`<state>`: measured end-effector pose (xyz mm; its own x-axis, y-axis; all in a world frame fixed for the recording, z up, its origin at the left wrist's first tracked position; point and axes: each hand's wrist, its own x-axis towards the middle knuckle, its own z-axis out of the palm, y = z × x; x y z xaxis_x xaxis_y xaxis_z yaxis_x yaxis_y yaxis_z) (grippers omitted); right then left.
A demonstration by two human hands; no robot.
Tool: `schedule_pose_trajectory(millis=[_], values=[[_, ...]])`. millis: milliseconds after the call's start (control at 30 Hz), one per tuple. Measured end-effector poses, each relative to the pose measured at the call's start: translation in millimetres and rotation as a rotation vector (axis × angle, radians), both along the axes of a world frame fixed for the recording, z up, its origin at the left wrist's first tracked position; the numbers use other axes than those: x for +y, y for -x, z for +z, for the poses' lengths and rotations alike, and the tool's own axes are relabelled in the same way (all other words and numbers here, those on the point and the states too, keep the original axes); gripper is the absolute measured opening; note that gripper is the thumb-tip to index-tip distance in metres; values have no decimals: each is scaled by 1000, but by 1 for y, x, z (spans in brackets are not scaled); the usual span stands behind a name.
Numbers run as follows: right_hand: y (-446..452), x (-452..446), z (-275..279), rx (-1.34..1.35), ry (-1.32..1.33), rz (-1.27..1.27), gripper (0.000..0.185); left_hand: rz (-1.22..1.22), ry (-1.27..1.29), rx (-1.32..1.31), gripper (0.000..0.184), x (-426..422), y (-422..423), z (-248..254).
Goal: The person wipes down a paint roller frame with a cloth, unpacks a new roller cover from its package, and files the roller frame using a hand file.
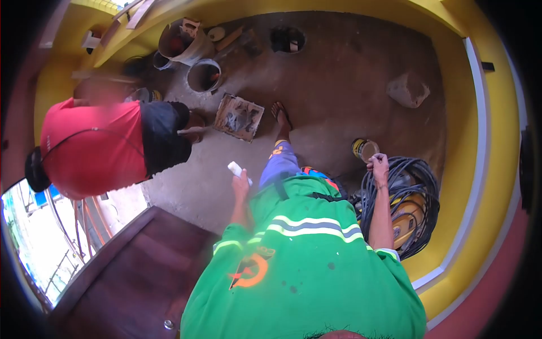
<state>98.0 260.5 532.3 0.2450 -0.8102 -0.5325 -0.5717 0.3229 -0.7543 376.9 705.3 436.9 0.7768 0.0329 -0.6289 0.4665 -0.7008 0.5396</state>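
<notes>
A small white object (pixel 234 167) is held in the left hand (pixel 241 184), just left of the centre of the frame; the fingers are closed around it, and its upper end is left showing. The right hand (pixel 379 164) is held right of centre, just beside the open mouth of a small can (pixel 357 148) with a yellow and black label. The fingers there are bent inward, but whether the can's rim is touched or anything is pinched cannot be told. Beneath the right forearm, a coil of dark cable (pixel 432 189) is seen, with a yellow object (pixel 407 225) partly covered by it.

A square tray (pixel 258 122), smeared with grey material, is set on the floor (pixel 350 73) above the left hand, near the foot (pixel 280 114). A round bucket (pixel 190 82) is placed in the upper left, beyond the tray. A crumpled sack (pixel 402 93) is seen in the upper right. At the left edge, a bent-over person in a red shirt (pixel 107 141) is seen.
</notes>
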Motion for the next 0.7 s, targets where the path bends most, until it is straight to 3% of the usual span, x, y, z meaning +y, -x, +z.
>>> schedule_pose_trajectory(millis=[100,133,233,300,467,533,700], values=[[-20,-6,-8,28,-54,9,6,96,65,-72,51,-34,-35,-39],[-16,-6,-12,79,-176,-24,6,58,26,44,50,-33,-48,-69],[9,-19,-21,278,-417,110,12,87,90,96,46,-93,-92,-24],[2,-32,-8,356,-482,-26,14,-62,0,168,44,-139,-137,13],[-65,-92,21,403,-395,44,17,-129,70,30,36,-213,-197,15],[-92,-130,15,382,-377,121,19,-117,102,14,31,-256,-226,45],[-192,-244,12,342,-262,342,23,70,296,-33,24,-336,-265,47]])
